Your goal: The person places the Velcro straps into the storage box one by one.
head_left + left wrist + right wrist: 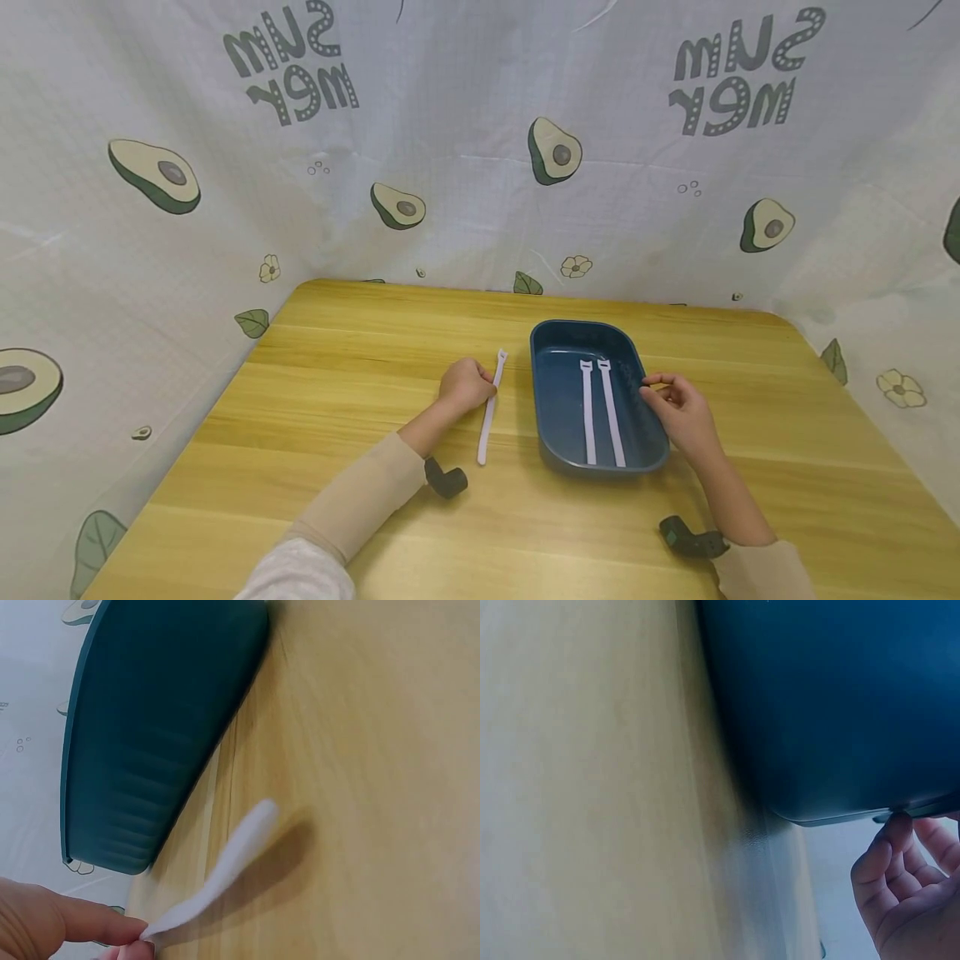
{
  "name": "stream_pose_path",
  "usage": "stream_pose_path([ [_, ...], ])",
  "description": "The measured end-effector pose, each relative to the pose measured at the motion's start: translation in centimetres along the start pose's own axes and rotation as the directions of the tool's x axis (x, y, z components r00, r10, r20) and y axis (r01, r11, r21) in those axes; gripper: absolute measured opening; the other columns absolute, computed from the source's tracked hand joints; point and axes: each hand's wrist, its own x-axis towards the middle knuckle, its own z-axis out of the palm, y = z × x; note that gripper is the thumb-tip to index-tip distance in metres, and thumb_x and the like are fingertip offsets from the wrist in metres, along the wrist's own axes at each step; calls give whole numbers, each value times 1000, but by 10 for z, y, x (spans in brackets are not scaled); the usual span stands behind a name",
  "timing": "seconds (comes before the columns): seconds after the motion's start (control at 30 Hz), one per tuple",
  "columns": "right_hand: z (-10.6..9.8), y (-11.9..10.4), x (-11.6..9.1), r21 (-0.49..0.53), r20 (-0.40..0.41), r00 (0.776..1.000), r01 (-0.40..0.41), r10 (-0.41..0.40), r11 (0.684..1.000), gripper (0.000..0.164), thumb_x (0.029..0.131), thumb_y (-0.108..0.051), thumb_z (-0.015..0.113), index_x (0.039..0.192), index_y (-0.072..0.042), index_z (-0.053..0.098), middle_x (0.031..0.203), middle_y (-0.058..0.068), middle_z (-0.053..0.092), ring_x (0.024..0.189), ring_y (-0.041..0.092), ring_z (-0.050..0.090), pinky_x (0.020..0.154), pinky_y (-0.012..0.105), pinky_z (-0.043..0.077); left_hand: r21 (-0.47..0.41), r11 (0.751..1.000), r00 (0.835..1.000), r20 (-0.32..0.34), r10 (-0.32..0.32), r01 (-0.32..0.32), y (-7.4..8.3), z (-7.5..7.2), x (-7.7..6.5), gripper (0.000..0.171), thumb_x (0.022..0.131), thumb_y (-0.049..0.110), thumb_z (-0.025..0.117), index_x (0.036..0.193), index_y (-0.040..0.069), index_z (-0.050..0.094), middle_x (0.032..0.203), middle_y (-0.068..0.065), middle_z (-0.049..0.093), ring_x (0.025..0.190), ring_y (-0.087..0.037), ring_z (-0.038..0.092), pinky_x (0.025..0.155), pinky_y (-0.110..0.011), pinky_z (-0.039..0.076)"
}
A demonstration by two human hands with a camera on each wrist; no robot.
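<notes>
My left hand pinches a white hook-and-loop cable tie near its middle, left of the dark blue basin. The tie's slotted head points away from me. In the left wrist view, the thumb and a finger grip the cable tie, and its rounded tail rises off the tabletop, casting a shadow. My right hand holds the basin's right rim between thumb and curled fingers; the right wrist view shows the fingertips at that rim. Two white cable ties lie side by side inside the basin, slotted heads toward the far end.
The basin stands on a wood-grain table. Behind it and at both sides hangs a white curtain printed with avocados. Dark wrist-worn pieces stick out from both forearms.
</notes>
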Motion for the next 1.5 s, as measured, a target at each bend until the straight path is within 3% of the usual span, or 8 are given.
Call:
stream_pose_path([
  [0.2,0,0,-1,4,4,1000,-6,6,1000,29,98,-16,61,115,6,57,80,7,61,69,8,55,58,20,42,-76,997,1000,-6,-11,11,-1,-2,0,3,81,4,74,84,3,73,81,-6,67,71,-18,59,58,-27,47],
  [0.33,0,-1,0,-6,5,1000,-17,17,1000,29,98,-18,61,115,6,57,80,7,61,69,8,54,58,20,42,-226,973,999,-4,-50,48,-3,-4,0,5,82,3,74,85,0,73,83,-8,68,73,-18,61,62,-26,52],
  [0.5,-1,-2,0,-9,9,1000,-23,23,1000,30,98,-19,61,116,5,57,80,3,61,69,6,54,58,21,42,-461,877,991,44,-130,135,-3,-6,4,9,83,-4,72,91,-8,70,78,-10,67,66,-13,62,62,-22,54],
  [0.7,-1,-3,0,-14,9,999,-31,31,999,30,98,-20,60,116,5,57,81,4,62,70,6,55,59,20,42,-593,774,975,147,-170,224,0,-10,6,14,85,-2,71,97,-8,69,68,-4,63,57,-6,58,55,-15,50],
  [0.83,-1,-3,0,-13,10,999,-32,32,999,31,98,-19,60,117,5,57,82,5,62,71,6,56,60,19,43,-639,721,964,196,-182,267,4,-14,3,18,85,-1,72,101,-8,69,69,-2,65,58,-5,60,58,-16,52],
  [1.0,-1,-3,0,-8,6,1000,-26,26,1000,30,98,-19,61,116,5,57,80,1,61,70,5,56,60,19,43,-666,691,958,235,-163,281,10,-17,-1,21,87,1,71,106,-8,68,74,-2,66,62,-6,61,66,-18,53],
  [1.17,-1,-2,0,-9,3,1000,-30,30,1000,30,98,-19,61,116,5,57,80,0,61,69,5,55,60,19,43,-703,659,961,252,-119,266,17,-17,-3,21,88,0,69,107,-10,67,73,-2,64,63,-6,59,63,-17,51],
  [1.5,-1,-3,0,-15,7,999,-40,41,999,31,98,-20,61,117,5,57,83,3,62,70,3,56,61,18,44,-703,652,952,290,-100,283,38,-18,-6,27,88,1,70,112,-9,65,74,-3,64,62,-6,59,60,-16,50],
])
